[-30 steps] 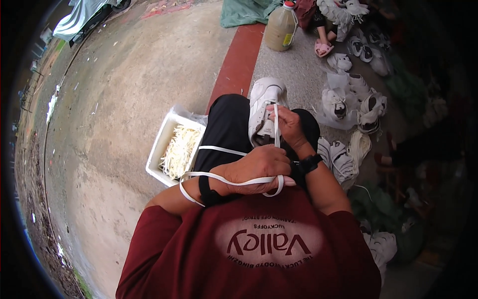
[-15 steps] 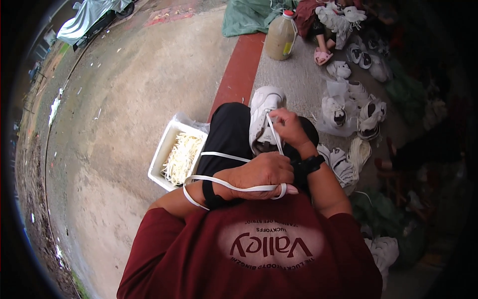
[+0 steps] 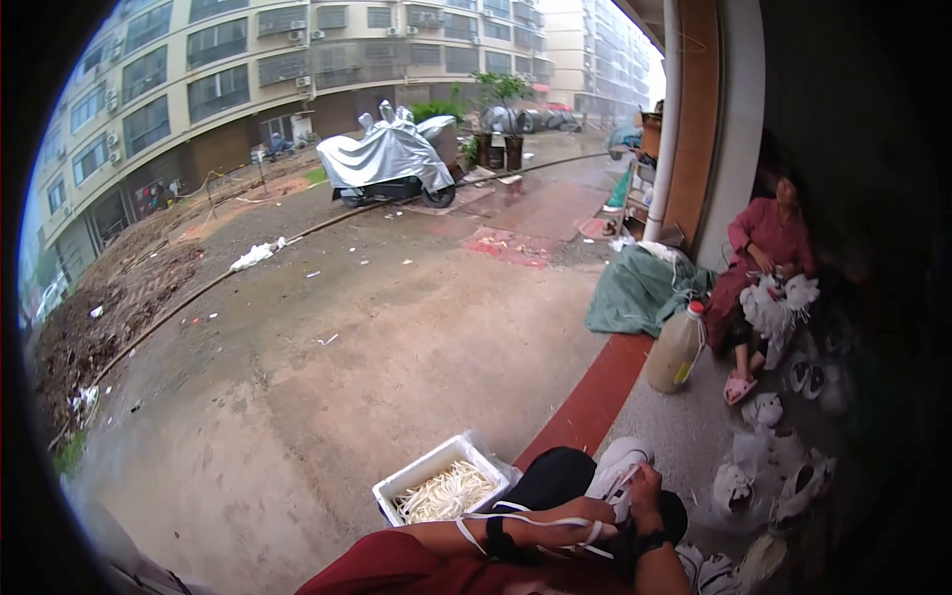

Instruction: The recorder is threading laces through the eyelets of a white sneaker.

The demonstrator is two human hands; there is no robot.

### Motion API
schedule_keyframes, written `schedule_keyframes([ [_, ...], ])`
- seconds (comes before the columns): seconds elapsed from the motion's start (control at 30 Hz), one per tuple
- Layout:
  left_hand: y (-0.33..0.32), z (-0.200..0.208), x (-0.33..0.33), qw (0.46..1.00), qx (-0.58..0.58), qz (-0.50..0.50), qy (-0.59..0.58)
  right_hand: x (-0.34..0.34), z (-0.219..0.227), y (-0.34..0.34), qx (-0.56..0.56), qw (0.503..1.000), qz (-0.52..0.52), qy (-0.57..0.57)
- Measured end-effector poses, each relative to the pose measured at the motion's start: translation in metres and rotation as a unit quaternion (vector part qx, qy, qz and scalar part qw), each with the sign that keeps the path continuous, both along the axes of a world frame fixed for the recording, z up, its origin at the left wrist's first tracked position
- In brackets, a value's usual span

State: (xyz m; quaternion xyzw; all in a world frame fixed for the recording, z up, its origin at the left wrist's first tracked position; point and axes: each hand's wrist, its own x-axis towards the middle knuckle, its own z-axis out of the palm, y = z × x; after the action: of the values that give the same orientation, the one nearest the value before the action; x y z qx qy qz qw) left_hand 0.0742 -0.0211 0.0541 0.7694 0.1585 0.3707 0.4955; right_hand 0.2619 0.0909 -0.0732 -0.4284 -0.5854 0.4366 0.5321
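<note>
A white shoe (image 3: 623, 458) rests on my dark-trousered lap at the bottom of the head view. My right hand (image 3: 647, 492) is at its lacing, fingers pinched on a white shoelace. My left hand (image 3: 589, 515), closed, lies beside the shoe on the same kind of white shoelace (image 3: 567, 523), part of which loops over my forearm by the black wristband. Left of my knee stands a white foam box (image 3: 420, 466) filled with loose cream laces (image 3: 448, 493). Where the laces pass through the eyelets is too small to tell.
Several white shoes (image 3: 736, 486) and a bundle of laces (image 3: 762, 561) lie to my right. Ahead stand a capped plastic jug (image 3: 675, 355) and a green sack (image 3: 637, 294). Another person (image 3: 770, 240) sits at the right, holding white items. A covered motorbike (image 3: 389, 164) is farther off.
The view has tilted up, so the shoe, box and my hands now sit lower in it, and buildings and the seated person show. My hands stay at the shoe and lace.
</note>
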Motion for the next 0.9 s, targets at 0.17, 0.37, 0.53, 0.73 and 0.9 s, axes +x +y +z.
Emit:
schedule_keyframes([
  [0.17,0.019,-0.006,-0.058,0.926,-0.292,0.19,-0.147,0.018,-0.014,0.015,-0.058,0.976,-0.065,0.197],
  [0.37,0.031,-0.076,-0.168,0.703,-0.417,0.26,-0.513,0.069,-0.015,0.006,-0.156,0.829,-0.214,0.493],
  [0.53,0.006,-0.141,-0.226,0.589,-0.461,0.415,-0.519,0.25,-0.137,-0.005,-0.071,0.854,-0.151,0.493],
  [0.73,-0.043,-0.223,-0.235,0.678,-0.496,0.523,-0.14,0.31,-0.139,-0.104,-0.085,0.991,-0.104,0.011],
  [0.9,0.001,-0.222,-0.208,0.83,-0.1,0.442,0.325,0.309,-0.158,-0.096,-0.255,0.802,-0.011,-0.54],
])
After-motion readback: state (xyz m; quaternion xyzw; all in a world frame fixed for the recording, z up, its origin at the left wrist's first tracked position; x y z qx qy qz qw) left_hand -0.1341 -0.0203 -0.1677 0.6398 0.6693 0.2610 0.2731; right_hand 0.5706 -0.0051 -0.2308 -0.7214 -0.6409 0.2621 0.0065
